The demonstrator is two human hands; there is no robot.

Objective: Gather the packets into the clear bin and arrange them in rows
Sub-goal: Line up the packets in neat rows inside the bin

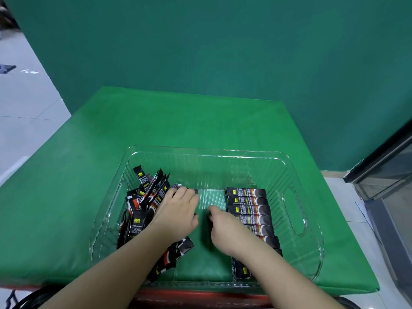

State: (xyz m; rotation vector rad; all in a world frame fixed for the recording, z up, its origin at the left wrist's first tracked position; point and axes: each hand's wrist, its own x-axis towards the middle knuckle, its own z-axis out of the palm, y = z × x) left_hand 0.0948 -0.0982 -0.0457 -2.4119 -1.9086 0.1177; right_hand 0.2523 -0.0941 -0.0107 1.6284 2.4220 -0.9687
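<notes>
Instant-coffee stick packets look light, thin, slick & floppy, best pinched mid-length: neat row (250, 214) fills clear bin (207, 153) right side, loose heap (145, 197) at left; left hand (178, 211) grips one there, right hand (225, 228) pinches another.
</notes>
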